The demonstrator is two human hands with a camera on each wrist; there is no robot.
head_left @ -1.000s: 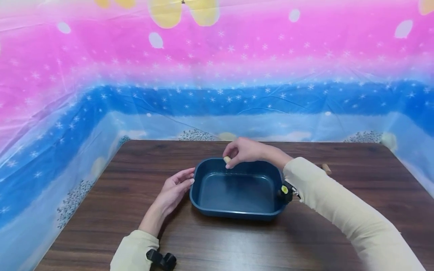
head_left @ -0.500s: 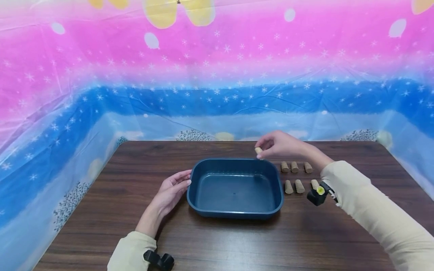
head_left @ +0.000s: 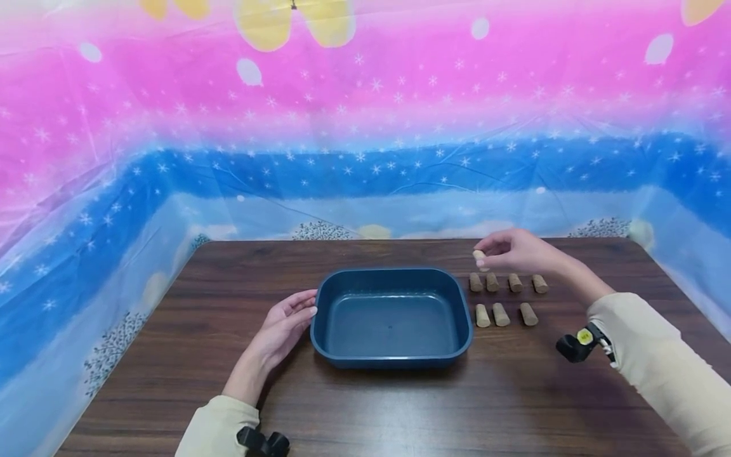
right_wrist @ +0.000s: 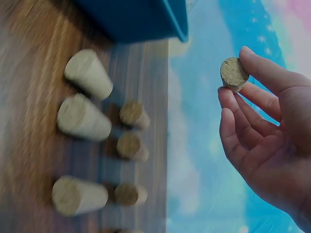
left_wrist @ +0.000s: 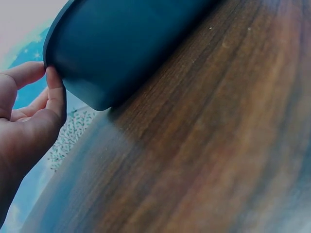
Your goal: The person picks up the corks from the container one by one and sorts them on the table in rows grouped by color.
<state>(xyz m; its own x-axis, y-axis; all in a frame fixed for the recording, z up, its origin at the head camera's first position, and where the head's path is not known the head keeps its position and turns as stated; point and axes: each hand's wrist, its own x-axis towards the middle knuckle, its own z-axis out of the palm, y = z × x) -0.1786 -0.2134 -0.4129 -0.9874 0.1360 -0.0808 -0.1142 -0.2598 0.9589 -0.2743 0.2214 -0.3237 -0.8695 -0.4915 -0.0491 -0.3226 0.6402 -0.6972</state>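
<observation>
A dark blue rectangular basin (head_left: 391,317) stands on the brown wooden table. My left hand (head_left: 283,328) is at its left side, thumb and fingertips touching the outside of the rim, as the left wrist view (left_wrist: 36,111) also shows. My right hand (head_left: 516,252) is raised behind the rows of corks and pinches a cork (right_wrist: 233,74) between thumb and fingertips. On the table to the right of the basin lie several tapered corks in two rows, a back row (head_left: 515,283) and a front row (head_left: 500,315).
A pink and blue printed cloth (head_left: 342,165) hangs behind the table and along its sides. A black wrist camera (head_left: 577,346) sits on the right sleeve and another (head_left: 264,441) on the left. The wooden table (head_left: 371,406) extends in front of the basin.
My right hand has moved right with the cork, from over the basin to behind the corks, uncovering both rows. My left hand has stayed at the basin's rim.
</observation>
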